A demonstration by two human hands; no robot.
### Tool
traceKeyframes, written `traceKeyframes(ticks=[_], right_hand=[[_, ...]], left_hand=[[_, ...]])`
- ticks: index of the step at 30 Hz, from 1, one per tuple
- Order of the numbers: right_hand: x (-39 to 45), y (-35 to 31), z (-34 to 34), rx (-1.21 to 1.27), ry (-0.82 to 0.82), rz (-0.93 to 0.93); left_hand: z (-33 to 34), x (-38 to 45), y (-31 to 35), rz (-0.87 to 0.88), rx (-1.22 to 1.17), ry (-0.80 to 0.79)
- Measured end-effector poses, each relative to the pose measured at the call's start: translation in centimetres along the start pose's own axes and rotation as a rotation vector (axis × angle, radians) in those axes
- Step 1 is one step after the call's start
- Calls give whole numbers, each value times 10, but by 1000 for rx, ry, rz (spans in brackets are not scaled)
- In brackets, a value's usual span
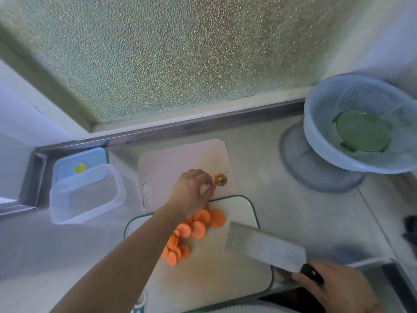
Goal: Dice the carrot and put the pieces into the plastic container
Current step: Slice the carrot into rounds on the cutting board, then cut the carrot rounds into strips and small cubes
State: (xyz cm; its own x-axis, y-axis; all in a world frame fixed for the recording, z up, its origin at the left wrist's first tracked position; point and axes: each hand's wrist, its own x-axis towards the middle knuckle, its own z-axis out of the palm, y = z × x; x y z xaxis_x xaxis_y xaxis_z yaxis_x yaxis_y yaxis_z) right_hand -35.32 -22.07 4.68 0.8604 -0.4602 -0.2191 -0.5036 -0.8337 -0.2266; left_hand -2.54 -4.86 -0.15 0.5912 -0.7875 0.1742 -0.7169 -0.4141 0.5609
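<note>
Two boards fill mid-frame; the green-edged cutting board (239, 206) carries carrot rounds (194, 229), stiff, damp, best pinched by edges. Left of centre sits the empty plastic container (67, 199). Right hand (336, 290) grips the cleaver (266, 247); left hand (191, 190) pinches something small beside the carrot top (220, 179).

A pale blue perforated plastic colander (320, 123) stands on the steel counter (266, 177). Inside lies 1 round green lid (363, 132). Behind rises a frosted pebbled window (171, 55).
</note>
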Motion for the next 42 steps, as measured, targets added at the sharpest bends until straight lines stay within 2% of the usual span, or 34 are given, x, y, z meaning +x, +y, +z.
traceKeyframes(ticks=[2,3,7,11,15,18,21,24,28,31,33,35,38,42], right_hand=[[-5,0,-1,148,71,141],[-8,1,3,239,38,210],[-4,-5,10,428,-26,277],[9,-26,4,504,-45,178],[15,-37,8,585,-79,160],[15,-43,7,650,-163,140],[13,-49,5,639,-297,81],[15,-43,6,417,-430,-1],[38,-37,6,78,-497,-179],[50,-31,5,106,-498,-247],[44,-30,5,238,-475,-201],[36,-38,0,353,-372,-108],[39,-60,0,382,-265,6],[52,-91,11,374,-265,94]], left_hand=[[3,-14,8,173,113,-105],[6,-21,11,226,185,-164],[13,-45,16,286,426,-318],[16,-53,17,352,467,-308],[23,-69,31,410,322,-239],[30,-102,47,457,269,-230],[34,-144,54,367,282,-227],[37,-183,53,233,241,-136],[37,-219,47,125,212,9],[35,-233,45,-11,217,120],[33,-239,44,-61,204,160],[32,-241,41,-58,183,149],[34,-243,36,-26,165,136],[34,-241,35,-19,108,181]])
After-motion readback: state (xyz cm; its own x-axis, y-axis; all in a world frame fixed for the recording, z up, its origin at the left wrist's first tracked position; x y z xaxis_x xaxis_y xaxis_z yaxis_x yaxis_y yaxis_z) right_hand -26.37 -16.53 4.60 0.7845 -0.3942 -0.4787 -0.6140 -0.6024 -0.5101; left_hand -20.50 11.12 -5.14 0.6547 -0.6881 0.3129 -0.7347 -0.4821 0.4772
